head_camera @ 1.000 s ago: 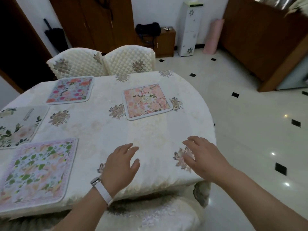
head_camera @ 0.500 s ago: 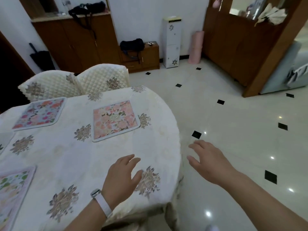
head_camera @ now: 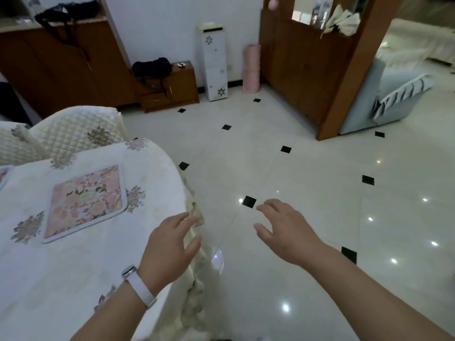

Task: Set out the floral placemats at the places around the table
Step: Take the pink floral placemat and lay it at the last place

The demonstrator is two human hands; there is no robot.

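A pink floral placemat (head_camera: 86, 201) lies flat on the table (head_camera: 61, 279), which is covered with a cream cloth, at the left of the view. The corner of another placemat (head_camera: 3, 174) shows at the far left edge. My left hand (head_camera: 170, 247), with a white watch on the wrist, hovers over the table's right edge, fingers spread, holding nothing. My right hand (head_camera: 285, 230) is out over the tiled floor to the right of the table, fingers apart and empty.
Two quilted cream chairs (head_camera: 78, 130) stand behind the table. A white tiled floor (head_camera: 307, 193) with black diamonds spreads to the right. Wooden cabinets (head_camera: 66, 67), a white drawer tower (head_camera: 213, 62), a pink roll (head_camera: 251, 68) and a wooden partition (head_camera: 307, 67) line the back.
My view has swung right: the table and its placemats slid left, most of them out of view. My right hand went from over the table edge to over the floor. Both hands stay empty.
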